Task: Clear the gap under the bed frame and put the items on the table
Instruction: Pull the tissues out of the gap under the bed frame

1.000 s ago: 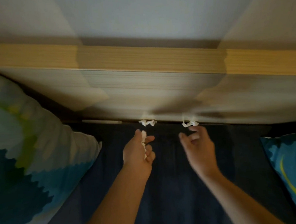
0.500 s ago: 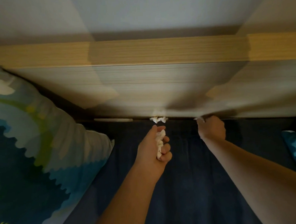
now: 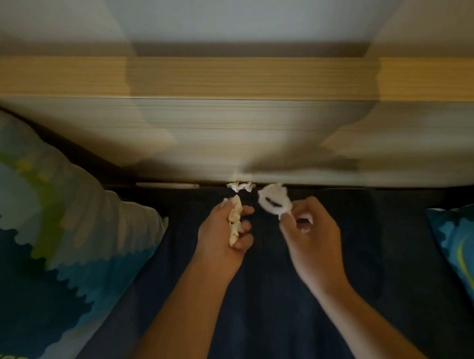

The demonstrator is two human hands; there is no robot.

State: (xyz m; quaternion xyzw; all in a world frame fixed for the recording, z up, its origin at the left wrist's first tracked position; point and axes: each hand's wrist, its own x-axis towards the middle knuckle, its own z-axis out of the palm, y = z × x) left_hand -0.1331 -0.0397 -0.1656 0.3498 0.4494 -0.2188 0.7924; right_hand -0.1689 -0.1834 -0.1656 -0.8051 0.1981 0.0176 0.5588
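Dark blue bed sheet (image 3: 264,301) forms the supporting surface, running up to the wooden headboard (image 3: 227,130). A patterned pillow (image 3: 49,244) lies on it at left, another pillow (image 3: 464,249) at right edge. A crumpled white paper scrap (image 3: 241,186) sits at the sheet-headboard gap, centre.

The scene is dim and warm-toned, the dark bedsheet (image 3: 264,301) nearly swallowing detail. Light falls in angular patches on the wooden headboard (image 3: 227,130), with a broad soft shadow across its middle. Horizontal motion blur streaks the wood grain and softens the right hand (image 3: 310,230). The white paper scraps (image 3: 274,200) show brightest. Wide-angle distortion bends the pillows (image 3: 41,230) at the edges.
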